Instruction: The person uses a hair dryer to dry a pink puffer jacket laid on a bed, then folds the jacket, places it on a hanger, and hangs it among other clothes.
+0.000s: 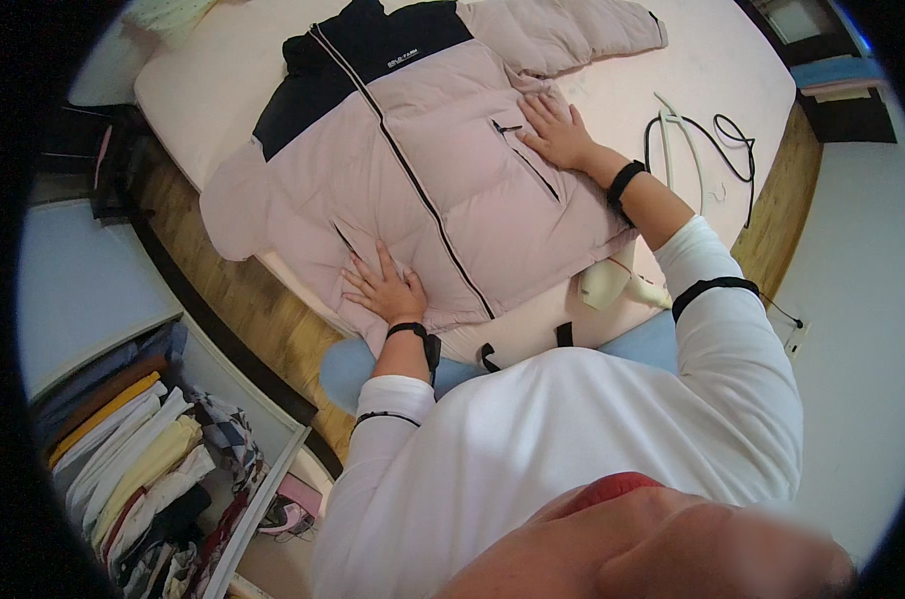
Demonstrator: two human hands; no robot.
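A pink padded jacket (460, 165) with a black yoke and collar lies spread face up, its front zipper (411, 180) done up. Flat on the lower front panel, near one pocket slit, rests my left hand (387, 288), fingers spread. My right hand (556, 135) presses flat on the other panel, beside the zipped pocket (526, 161). Neither hand grips the fabric. One sleeve (572, 34) stretches out at the top right; the other sleeve (235, 198) is largely bent under or out of sight at the left.
The jacket lies on a bed with a pale pink cover (610, 105). To the right are a pale clothes hanger (669, 142) and a black cord (752, 161). A cream handheld appliance (606, 283) sits by the hem. Hanging clothes (138, 449) fill an open wardrobe at lower left.
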